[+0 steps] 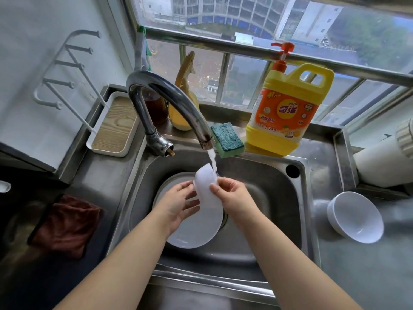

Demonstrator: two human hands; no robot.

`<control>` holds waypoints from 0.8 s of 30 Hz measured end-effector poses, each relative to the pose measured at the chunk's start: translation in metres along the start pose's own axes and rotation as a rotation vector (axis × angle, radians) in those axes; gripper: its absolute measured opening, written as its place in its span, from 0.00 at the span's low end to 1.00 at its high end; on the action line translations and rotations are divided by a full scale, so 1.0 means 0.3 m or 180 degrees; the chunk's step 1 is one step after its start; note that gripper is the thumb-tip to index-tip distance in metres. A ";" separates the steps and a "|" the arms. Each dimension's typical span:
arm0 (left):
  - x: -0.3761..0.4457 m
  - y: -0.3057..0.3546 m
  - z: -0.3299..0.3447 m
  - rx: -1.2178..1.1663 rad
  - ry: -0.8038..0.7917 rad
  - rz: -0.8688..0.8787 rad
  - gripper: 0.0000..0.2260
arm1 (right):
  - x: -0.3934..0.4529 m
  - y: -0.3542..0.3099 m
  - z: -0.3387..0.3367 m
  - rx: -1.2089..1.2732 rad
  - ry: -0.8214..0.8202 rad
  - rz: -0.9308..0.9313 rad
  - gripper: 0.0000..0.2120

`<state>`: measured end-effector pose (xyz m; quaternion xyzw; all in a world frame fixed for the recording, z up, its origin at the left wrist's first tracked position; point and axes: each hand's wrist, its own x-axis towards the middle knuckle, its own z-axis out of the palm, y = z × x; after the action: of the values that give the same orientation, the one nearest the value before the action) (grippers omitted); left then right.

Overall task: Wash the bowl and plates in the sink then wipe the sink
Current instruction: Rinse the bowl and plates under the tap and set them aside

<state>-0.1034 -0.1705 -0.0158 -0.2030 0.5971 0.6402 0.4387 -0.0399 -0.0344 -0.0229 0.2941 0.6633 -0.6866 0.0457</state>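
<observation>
Both hands hold a small white bowl (206,181) under the tap water, at twelve o'clock over the plates (196,229). The left hand (178,203) cups it; the right hand (232,195) pinches its rim. It looks light, hard and slippery, so grip the rim.

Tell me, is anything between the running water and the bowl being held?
Nothing visible. The stream from the faucet falls straight onto the small white bowl, held by the left hand and right hand above the plates in the sink.
</observation>
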 end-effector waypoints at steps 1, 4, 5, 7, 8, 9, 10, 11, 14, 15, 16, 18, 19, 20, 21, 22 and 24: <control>-0.002 0.004 0.004 0.0020 -0.0075 0.0004 0.13 | -0.006 0.011 0.007 -0.0328 0.0022 -0.0123 0.09; -0.008 0.021 0.018 0.0046 -0.0276 -0.0081 0.15 | -0.037 0.036 0.030 -0.1343 -0.0028 -0.0582 0.11; -0.004 0.023 0.019 0.0158 -0.0248 -0.0046 0.14 | -0.050 0.044 0.038 -0.1712 -0.0114 -0.0795 0.12; 0.003 0.025 0.017 0.0347 -0.0112 0.0079 0.10 | -0.066 0.041 0.047 -0.2299 -0.0213 -0.1190 0.11; 0.005 0.028 0.012 0.0379 -0.0044 0.0123 0.08 | -0.065 0.037 0.041 -0.2541 -0.0243 -0.1401 0.09; 0.004 0.035 0.006 0.0380 0.0001 0.0135 0.08 | -0.057 0.040 0.026 -0.2836 -0.0259 -0.1666 0.09; 0.003 0.043 -0.004 0.0388 0.0007 0.0120 0.08 | -0.045 0.048 0.004 -0.3216 -0.0235 -0.1970 0.11; 0.003 0.054 -0.017 0.0466 -0.0035 0.0084 0.10 | -0.031 0.056 -0.025 -0.3605 -0.0180 -0.2223 0.12; 0.001 0.089 -0.053 0.0839 -0.0320 -0.0049 0.13 | -0.013 0.055 -0.091 -0.4381 0.0095 -0.2826 0.06; 0.006 0.094 -0.057 0.0857 -0.0366 -0.0017 0.15 | -0.016 0.043 -0.089 -0.4459 0.0083 -0.2877 0.06; 0.011 0.094 -0.055 0.0783 -0.0346 0.0054 0.16 | -0.018 0.036 -0.075 -0.4519 0.0071 -0.2849 0.08; 0.014 0.074 -0.032 0.0405 -0.0198 0.0222 0.17 | -0.024 0.023 -0.021 -0.4463 0.0159 -0.2650 0.09; 0.013 0.056 -0.014 0.0175 -0.0166 0.0291 0.18 | -0.029 0.023 0.012 -0.4311 0.0216 -0.2456 0.10; 0.009 0.037 0.002 -0.0017 -0.0195 0.0360 0.19 | -0.035 0.025 0.044 -0.4078 0.0283 -0.2249 0.11; 0.001 0.023 0.016 -0.0126 -0.0235 0.0430 0.20 | -0.041 0.025 0.066 -0.3844 0.0356 -0.2049 0.11; -0.005 0.019 0.025 -0.0143 -0.0254 0.0486 0.20 | -0.046 0.025 0.077 -0.3670 0.0414 -0.1936 0.11; -0.008 0.043 0.024 0.0049 -0.0214 0.0511 0.18 | -0.049 0.030 0.056 -0.3628 0.0467 -0.2110 0.08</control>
<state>-0.1104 -0.1632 -0.0049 -0.1295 0.6013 0.6750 0.4074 -0.0297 -0.0560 -0.0248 0.0503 0.9795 -0.1841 -0.0648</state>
